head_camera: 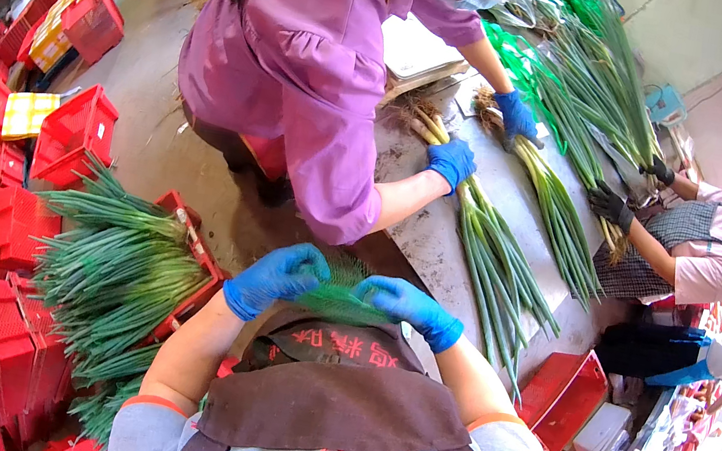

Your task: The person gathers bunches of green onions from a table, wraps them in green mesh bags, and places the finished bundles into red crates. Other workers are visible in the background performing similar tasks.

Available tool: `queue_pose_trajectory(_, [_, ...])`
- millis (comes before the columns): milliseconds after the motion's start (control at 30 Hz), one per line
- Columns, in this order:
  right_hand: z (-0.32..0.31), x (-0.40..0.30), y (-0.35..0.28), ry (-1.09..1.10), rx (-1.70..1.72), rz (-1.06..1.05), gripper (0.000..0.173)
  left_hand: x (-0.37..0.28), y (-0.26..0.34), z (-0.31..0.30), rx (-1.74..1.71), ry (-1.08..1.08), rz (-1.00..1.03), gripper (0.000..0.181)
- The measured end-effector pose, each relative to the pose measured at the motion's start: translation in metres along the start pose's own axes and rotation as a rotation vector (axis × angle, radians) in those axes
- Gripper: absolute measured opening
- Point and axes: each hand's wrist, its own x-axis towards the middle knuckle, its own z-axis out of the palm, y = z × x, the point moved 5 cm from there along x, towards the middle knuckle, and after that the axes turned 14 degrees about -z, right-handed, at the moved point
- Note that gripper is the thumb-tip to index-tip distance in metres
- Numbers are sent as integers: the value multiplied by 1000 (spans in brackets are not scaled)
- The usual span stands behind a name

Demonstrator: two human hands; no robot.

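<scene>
My left hand [279, 280], in a blue glove, grips one side of a green mesh net bag [341, 294] in front of my apron. The other side of the net is held by my right hand [413, 309], gloved in blue too. The mesh is stretched between both hands. Beyond it, a bundle of green onions [496, 260] lies on the metal table [407, 168], with a co-worker's blue-gloved hand on its stems. That person's other hand rests on a second bundle of green onions [554, 216]. To my left, a red crate [195, 283] is packed with green onions [122, 263].
The co-worker in purple stands close ahead, beside a scale [420, 51]. Another person in dark gloves handles long green onions [603, 87] across the table. Red plastic crates [17, 226] are stacked at the far left. A red crate [562, 399] stands at right, near the table's end.
</scene>
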Motion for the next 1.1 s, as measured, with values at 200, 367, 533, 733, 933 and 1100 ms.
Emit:
queue_pose_trajectory(200, [-10,26,-8,489,534,128,17,34,-60,-28,446,314,-74,26])
queue_pose_trajectory(367, [-2,44,-4,226,1172,-47,24,45,-47,-23,-383,308,-15,20])
queue_pose_trajectory(533, [-18,39,1,288,-8,48,12,44,-4,-8,-863,-480,140,16])
queue_pose_trajectory(733, [-32,41,-25,421,875,-98,13,41,-22,-2,129,278,100,15])
queue_pose_trajectory(933, [-29,32,-4,235,-221,-82,14,49,-5,-12,-685,46,22,14])
queue_pose_trajectory(1100, [-57,25,40,511,663,49,16,39,-12,0,-68,50,-150,14])
